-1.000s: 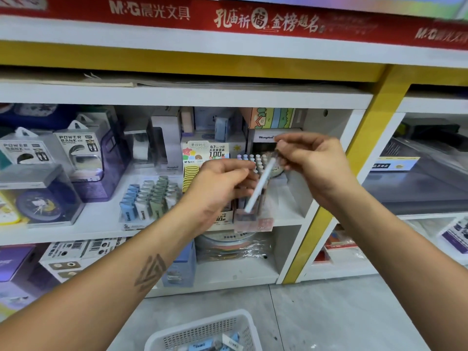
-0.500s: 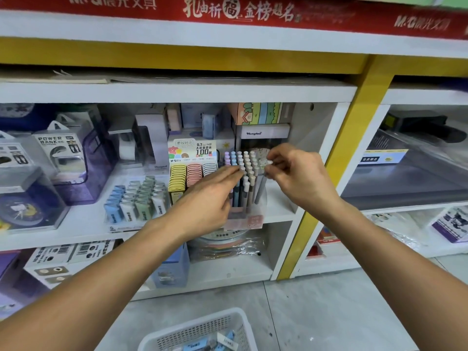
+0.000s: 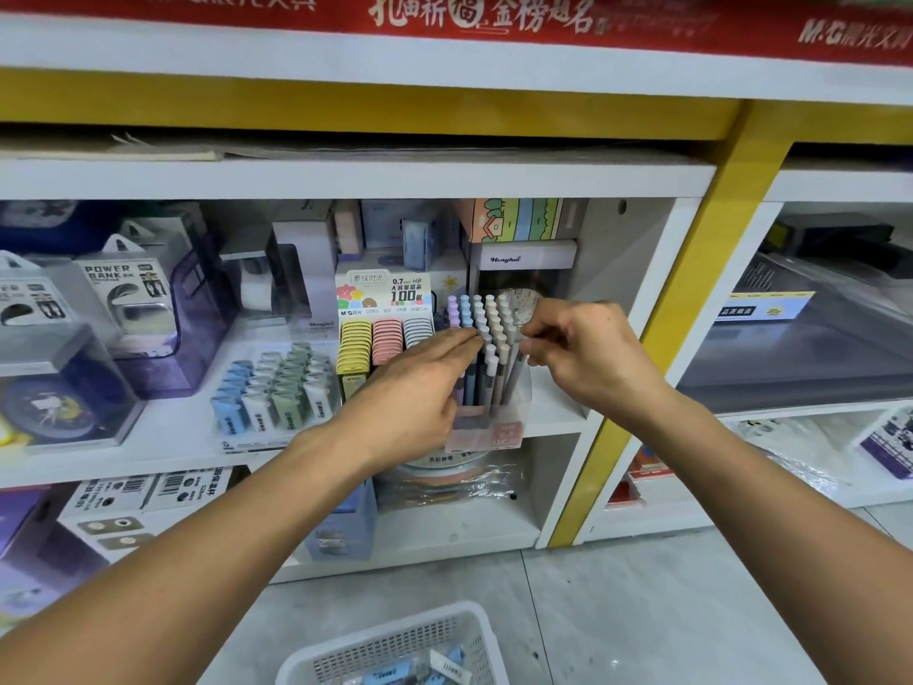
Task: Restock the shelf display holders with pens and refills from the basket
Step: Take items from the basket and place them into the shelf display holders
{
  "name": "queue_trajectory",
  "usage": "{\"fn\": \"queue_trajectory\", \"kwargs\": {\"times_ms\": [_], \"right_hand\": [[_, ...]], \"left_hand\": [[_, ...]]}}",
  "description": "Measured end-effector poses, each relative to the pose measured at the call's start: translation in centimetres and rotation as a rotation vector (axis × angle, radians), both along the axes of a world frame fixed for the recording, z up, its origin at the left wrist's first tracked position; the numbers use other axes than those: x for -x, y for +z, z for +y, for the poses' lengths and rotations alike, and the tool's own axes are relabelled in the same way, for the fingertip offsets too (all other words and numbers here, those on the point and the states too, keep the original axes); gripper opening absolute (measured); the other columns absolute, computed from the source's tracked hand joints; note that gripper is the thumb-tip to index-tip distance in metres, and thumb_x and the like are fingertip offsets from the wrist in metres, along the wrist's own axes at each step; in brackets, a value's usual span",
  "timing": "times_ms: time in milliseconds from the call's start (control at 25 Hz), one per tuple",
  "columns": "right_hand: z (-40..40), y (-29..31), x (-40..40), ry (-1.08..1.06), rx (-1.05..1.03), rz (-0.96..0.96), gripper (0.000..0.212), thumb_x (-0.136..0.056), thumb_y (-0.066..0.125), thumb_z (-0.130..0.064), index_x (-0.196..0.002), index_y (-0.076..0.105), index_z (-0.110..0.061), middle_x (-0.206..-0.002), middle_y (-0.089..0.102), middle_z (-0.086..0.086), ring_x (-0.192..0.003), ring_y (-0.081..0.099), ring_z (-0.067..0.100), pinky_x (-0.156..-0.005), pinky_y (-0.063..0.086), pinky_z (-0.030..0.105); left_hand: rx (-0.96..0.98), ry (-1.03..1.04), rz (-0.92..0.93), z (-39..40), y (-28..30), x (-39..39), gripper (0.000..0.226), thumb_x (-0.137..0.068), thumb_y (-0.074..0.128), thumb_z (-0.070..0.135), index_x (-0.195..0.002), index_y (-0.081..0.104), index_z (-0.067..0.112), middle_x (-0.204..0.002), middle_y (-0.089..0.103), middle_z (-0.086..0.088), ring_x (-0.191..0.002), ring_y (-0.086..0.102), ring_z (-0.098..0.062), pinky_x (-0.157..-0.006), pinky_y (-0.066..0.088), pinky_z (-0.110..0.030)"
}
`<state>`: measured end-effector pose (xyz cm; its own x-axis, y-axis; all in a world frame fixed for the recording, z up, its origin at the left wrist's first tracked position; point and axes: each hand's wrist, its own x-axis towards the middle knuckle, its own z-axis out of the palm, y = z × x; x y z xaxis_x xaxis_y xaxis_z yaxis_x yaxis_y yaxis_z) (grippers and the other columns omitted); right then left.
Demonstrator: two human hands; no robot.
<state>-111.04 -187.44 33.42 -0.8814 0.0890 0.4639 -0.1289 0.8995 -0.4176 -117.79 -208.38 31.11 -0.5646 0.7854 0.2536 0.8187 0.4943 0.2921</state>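
Note:
A clear tiered pen holder [image 3: 486, 430] stands at the front of the middle shelf, filled with several pastel-capped pens [image 3: 486, 318]. My left hand [image 3: 420, 383] lies against the holder's left side, fingers straight and touching the pens. My right hand [image 3: 583, 353] is at the holder's right side, its fingertips pinching the top of a grey pen [image 3: 514, 375] that leans in the rightmost row. A white mesh basket [image 3: 355, 655] with small blue and white packs sits on the floor below.
Left of the holder stand a lead-refill display [image 3: 385, 333] and a tray of erasers [image 3: 271, 388]. Power bank boxes [image 3: 118, 289] fill the far left. A yellow shelf post [image 3: 677, 299] rises on the right. Grey tiled floor [image 3: 642, 610] lies below.
The pen I held tilted above the holder has gone down into its right row. My left hand opened and moved flat against the pens. The view shifted slightly.

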Motion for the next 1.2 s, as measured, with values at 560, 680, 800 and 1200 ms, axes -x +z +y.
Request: {"fn": "queue_trajectory", "kwargs": {"times_ms": [560,680,800,1200], "right_hand": [[-7.3,-1.3,-2.0,0.012,0.002,0.003,0.021,-0.089,0.059,-0.015,-0.103,0.074,-0.020,-0.099,0.075,-0.003,-0.092,0.067,0.018,-0.082,0.055,0.036],[-11.2,-5.0,-3.5,0.213,-0.110,-0.328,0.021,-0.088,0.059,-0.015,-0.099,0.074,-0.024,-0.087,0.068,-0.008,-0.091,0.064,0.020,-0.077,0.052,0.033],[-14.2,-11.4,-5.1,0.375,-0.345,-0.770,0.025,-0.089,0.056,-0.016,-0.105,0.073,-0.023,-0.104,0.071,0.000,-0.101,0.063,0.023,-0.083,0.050,0.030],[-14.7,-34.4,-11.0,-0.091,-0.041,-1.210,0.035,-0.093,0.058,-0.021,-0.125,0.053,-0.008,-0.125,0.059,0.012,-0.111,0.060,0.028,-0.088,0.051,0.036]], "left_hand": [[-0.126,0.149,0.057,-4.8,-1.6,-2.4,0.034,-0.084,0.051,0.007,-0.117,0.051,0.016,-0.116,0.054,-0.002,-0.106,0.054,-0.019,-0.085,0.047,-0.034],[0.262,0.143,-0.194,-8.0,-5.5,-3.7,0.024,-0.085,0.050,0.011,-0.108,0.052,0.018,-0.106,0.062,-0.006,-0.095,0.058,-0.026,-0.071,0.044,-0.032],[0.798,0.039,-0.441,-11.9,-11.0,-4.7,0.034,-0.089,0.055,0.014,-0.122,0.058,0.009,-0.115,0.065,-0.010,-0.096,0.059,-0.027,-0.081,0.051,-0.036],[0.709,0.407,-0.817,-14.3,-29.2,-9.7,0.015,-0.090,0.058,0.010,-0.103,0.058,0.005,-0.085,0.056,-0.004,-0.096,0.065,-0.027,-0.053,0.043,-0.020]]}}
